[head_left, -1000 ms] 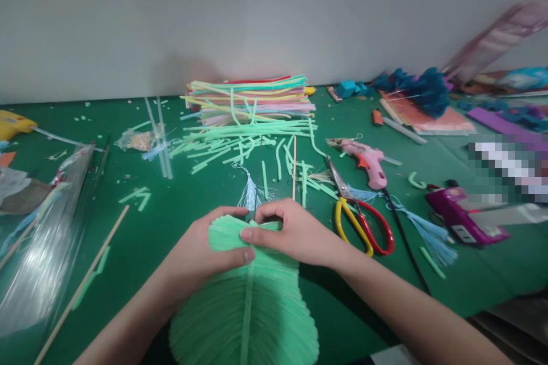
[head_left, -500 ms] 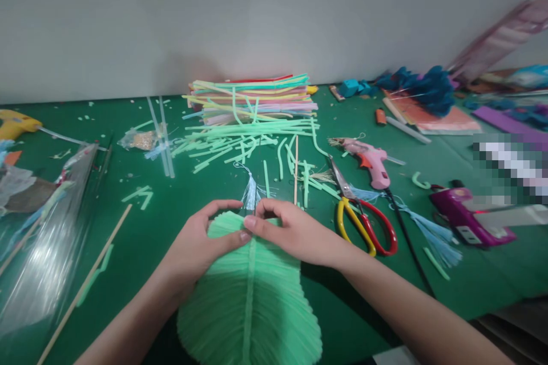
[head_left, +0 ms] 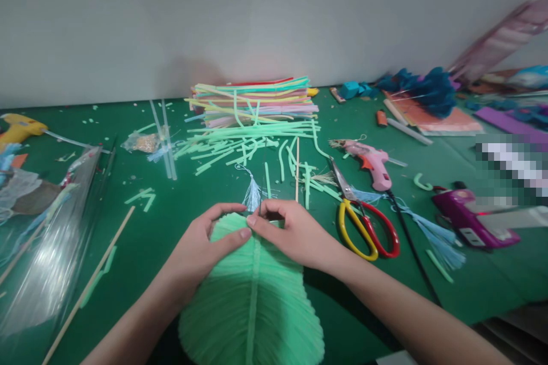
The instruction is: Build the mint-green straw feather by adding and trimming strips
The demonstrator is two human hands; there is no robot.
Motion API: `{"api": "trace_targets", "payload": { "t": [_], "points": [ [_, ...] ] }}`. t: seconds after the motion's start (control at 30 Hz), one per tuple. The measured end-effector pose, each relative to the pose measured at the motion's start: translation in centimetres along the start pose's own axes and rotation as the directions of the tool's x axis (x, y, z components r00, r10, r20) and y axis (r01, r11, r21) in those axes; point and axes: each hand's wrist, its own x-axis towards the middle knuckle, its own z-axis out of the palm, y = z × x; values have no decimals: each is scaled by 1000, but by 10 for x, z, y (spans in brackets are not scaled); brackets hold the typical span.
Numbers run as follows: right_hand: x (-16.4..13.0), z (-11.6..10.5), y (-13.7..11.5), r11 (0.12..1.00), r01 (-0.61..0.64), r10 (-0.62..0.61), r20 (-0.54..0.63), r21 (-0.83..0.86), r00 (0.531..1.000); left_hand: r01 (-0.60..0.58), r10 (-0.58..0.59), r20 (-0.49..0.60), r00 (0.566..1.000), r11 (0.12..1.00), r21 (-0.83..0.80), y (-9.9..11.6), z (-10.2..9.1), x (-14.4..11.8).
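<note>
A broad, leaf-shaped piece of mint-green pipe cleaners (head_left: 252, 296), with a raised central rib, lies in front of me. My left hand (head_left: 214, 242) grips its far left edge, thumb on top and fingers curled behind. At the tip of the rib, my right hand (head_left: 291, 234) pinches with thumb and forefinger. A thin dark wire (head_left: 261, 197) stands up beside those fingertips; I cannot tell whether it is held or fixed to the leaf. Just beyond the hands lies a light-blue tassel (head_left: 252, 193). The fingers under the leaf are hidden.
Scissors (head_left: 355, 217) and a pink glue gun (head_left: 374, 165) lie to the right, near a purple device (head_left: 471, 219). Bundled pipe cleaners (head_left: 257, 102) sit by the wall, with cut green pieces (head_left: 222, 151) before them. Leftward are a wooden stick (head_left: 92, 279) and clear plastic packaging (head_left: 51, 256).
The view has shifted slightly, so the table things appear a little lower and further right. My right fingertips have moved slightly at the leaf's tip; both hands keep their hold.
</note>
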Motion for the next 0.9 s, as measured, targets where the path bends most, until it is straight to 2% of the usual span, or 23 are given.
{"api": "trace_targets", "payload": {
  "t": [0.13, 0.33, 0.43, 0.5, 0.6, 0.67, 0.73, 0.8, 0.83, 0.9],
  "points": [
    [-1, -5, 0, 999, -11, 11, 15, 33, 1000, 26, -24, 15, 1000, 985, -170, -7, -2, 1],
    [-7, -21, -1, 998, 55, -53, 76, -24, 996, 27, -29, -9, 1000, 993, -115, -11, -5, 1],
    [-11, -27, -3, 972, 157, -141, 101, -175, 985, 48, -50, -12, 999, 994, -97, -8, -2, 0],
    [-13, -29, -5, 895, 288, -262, 120, -340, 958, 80, -82, -27, 996, 993, -88, -4, 1, 0],
    [-14, -28, -9, 642, 474, -415, 247, -603, 876, 98, -102, -44, 994, 993, -72, -1, 3, 0],
    [-15, -29, -13, 473, 532, -437, 337, -703, 834, 98, -101, -33, 994, 993, -70, -1, 3, 0],
    [-16, -31, -17, 402, 546, -431, 374, -735, 821, 120, -122, -15, 992, 988, -92, -2, 3, 1],
    [-18, -35, -21, 459, 520, -411, 347, -720, 843, 155, -153, 26, 988, 978, -141, -4, 2, 0],
    [-19, -36, -21, 535, 493, -389, 318, -686, 864, 165, -158, 54, 986, 972, -165, -5, 1, 0],
    [-21, -39, -20, 746, 384, -300, 240, -544, 923, 161, -143, 105, 984, 967, -195, -6, 1, -1]
  ]
}}
